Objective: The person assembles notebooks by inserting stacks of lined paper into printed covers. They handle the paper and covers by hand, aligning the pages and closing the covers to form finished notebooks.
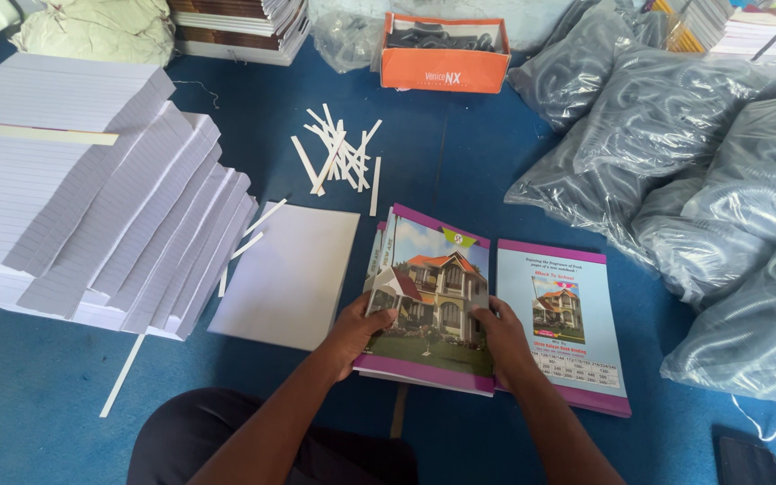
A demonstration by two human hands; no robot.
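1. Covers: a stack of house-picture covers (428, 310) lies at lower centre; left hand (358, 330) and right hand (500, 334) pinch its side edges with fingers closed.
2. Risk: the fanned top sheets could slide onto the adjacent back-cover stack (568, 323).
3. Risk: the leaning ruled-paper stacks (92, 216) at left may topple onto the blank sheet pile (285, 274).

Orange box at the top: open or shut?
Open. The orange box has no lid on, and dark items show inside above its front wall.

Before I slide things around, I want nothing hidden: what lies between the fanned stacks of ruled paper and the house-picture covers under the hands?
In the head view, a plain white sheet stack lies between the ruled paper stacks and the house-picture covers, with thin white strips beside it.
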